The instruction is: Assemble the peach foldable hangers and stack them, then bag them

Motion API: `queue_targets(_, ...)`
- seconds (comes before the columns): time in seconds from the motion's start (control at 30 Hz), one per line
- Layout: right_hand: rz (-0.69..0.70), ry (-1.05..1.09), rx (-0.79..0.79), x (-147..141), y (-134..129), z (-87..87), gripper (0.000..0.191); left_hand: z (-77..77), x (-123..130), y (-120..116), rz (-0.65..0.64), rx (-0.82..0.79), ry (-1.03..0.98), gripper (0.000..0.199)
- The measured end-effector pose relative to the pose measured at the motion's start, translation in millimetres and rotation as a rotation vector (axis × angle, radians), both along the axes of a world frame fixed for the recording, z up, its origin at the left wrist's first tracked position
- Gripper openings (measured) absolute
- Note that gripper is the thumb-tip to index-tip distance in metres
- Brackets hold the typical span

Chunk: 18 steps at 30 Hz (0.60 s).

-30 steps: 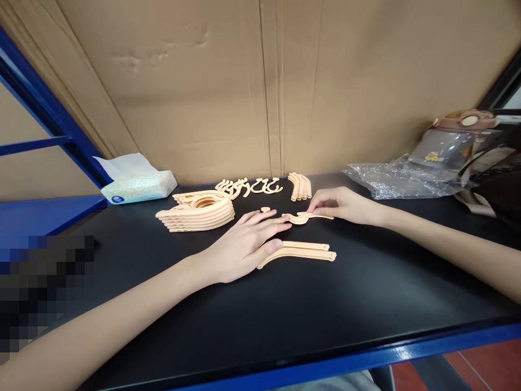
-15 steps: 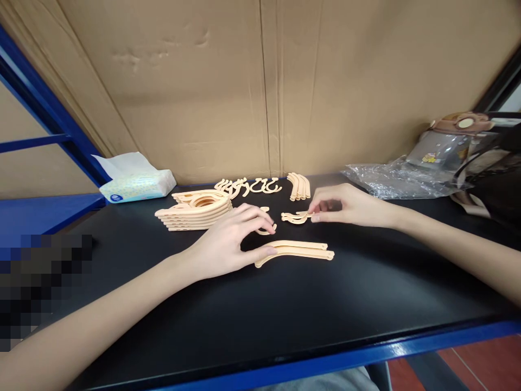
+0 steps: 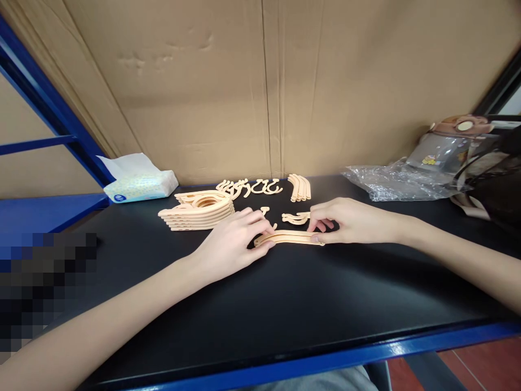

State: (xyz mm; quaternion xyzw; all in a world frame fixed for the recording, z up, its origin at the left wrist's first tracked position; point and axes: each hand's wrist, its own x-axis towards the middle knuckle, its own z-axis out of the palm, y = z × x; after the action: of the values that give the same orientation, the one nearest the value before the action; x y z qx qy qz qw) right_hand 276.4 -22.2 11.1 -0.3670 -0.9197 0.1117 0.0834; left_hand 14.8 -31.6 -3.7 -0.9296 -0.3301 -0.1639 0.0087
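Note:
Two curved peach hanger arms (image 3: 291, 237) lie side by side near the middle of the black table. My left hand (image 3: 240, 239) has its thumb and fingers closed around their left end. At the right end, my right hand (image 3: 342, 221) pinches them between thumb and fingers. Just behind the arms is a loose hanger hook (image 3: 265, 210), partly covered by my left hand. Smaller curved pieces (image 3: 296, 219) sit beside my right fingertips. A stack of peach hangers (image 3: 195, 214) stands left of my left hand.
Several hooks (image 3: 271, 187) and a row of hanger arms (image 3: 299, 187) lie along the cardboard wall. A tissue pack (image 3: 142, 183) is at the back left. Clear plastic wrap (image 3: 394, 179), a bottle (image 3: 439, 149) and a dark bag (image 3: 496, 179) occupy the right side.
My right hand has left the small curved pieces and come forward to the hanger arms' right end. The arms have shifted slightly back and left, and my left fingers have closed on them.

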Motion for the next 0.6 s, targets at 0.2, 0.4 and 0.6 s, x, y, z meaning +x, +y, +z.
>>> queue_targets(0.2,-0.009,-0.018,0.046,-2,-4,1.2,0.025,-1.8,0,1,0.029,0.018,-0.007,0.018)
queue_targets(0.4,-0.008,-0.058,0.106,-2,-8,4.0,0.025,-0.7,0,1,0.035,0.026,-0.001,0.020)
queue_targets(0.6,-0.134,-0.087,0.251,8,3,6.7,0.032,8.4,-5,0,0.110,0.087,0.031,0.022)
